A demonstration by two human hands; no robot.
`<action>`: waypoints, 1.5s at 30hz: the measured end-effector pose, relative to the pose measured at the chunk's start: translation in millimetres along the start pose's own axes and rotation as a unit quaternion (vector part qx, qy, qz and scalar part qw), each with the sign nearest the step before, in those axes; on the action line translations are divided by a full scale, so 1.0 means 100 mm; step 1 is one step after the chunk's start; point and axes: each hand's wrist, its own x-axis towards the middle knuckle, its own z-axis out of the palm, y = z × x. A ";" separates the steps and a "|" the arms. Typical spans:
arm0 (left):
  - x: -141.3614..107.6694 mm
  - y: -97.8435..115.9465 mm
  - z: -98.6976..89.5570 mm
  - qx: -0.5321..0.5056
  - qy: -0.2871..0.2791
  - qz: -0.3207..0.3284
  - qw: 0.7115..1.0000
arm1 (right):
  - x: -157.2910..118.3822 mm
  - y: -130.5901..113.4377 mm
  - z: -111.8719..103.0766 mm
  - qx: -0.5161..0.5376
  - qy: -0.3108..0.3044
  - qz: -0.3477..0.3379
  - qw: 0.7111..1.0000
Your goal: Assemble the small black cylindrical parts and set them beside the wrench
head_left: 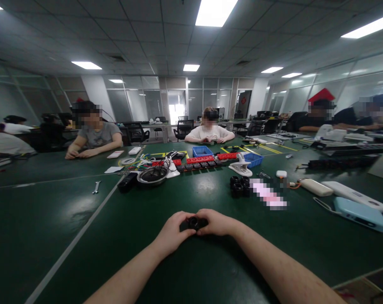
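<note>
Close in front of me, a small black round part (pixel 194 222) with a hole in its top is held between both hands, low over the green table. My left hand (pixel 173 233) grips it from the left with thumb and fingers closed round its side. From the right, my right hand (pixel 217 222) pinches the same part, fingertips almost meeting those of the left. The part's underside is hidden. Several similar black cylindrical pieces (pixel 240 186) stand grouped to the right, beyond my right hand.
Ahead lie a round black speaker-like part (pixel 152 175), red strips (pixel 200 159), a blue bin (pixel 202 151) and a white clamp (pixel 241 165). A wrench (pixel 97 187) lies left. A light-blue power bank (pixel 361 213) and a cream one (pixel 316 187) lie right. Other people sit around the table.
</note>
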 end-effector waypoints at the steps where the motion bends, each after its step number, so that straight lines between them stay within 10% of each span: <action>1: 0.00 0.01 0.00 0.001 0.001 -0.002 1.000 | 0.00 0.00 0.00 0.006 -0.002 0.008 1.000; 11: 0.03 -0.08 0.11 -0.005 0.065 -0.062 0.996 | 0.11 -0.17 0.25 -0.257 0.132 0.074 0.954; 21: 0.00 -0.03 0.01 0.012 0.041 -0.019 0.999 | -0.01 0.02 0.03 -0.026 0.002 0.007 1.000; 31: 0.03 -0.07 0.02 0.007 0.048 -0.018 0.999 | 0.09 -0.14 0.20 -0.199 0.090 0.100 0.971; 45: 0.03 -0.11 -0.01 0.026 0.039 0.024 0.999 | 0.02 -0.03 0.08 -0.086 0.062 0.012 0.994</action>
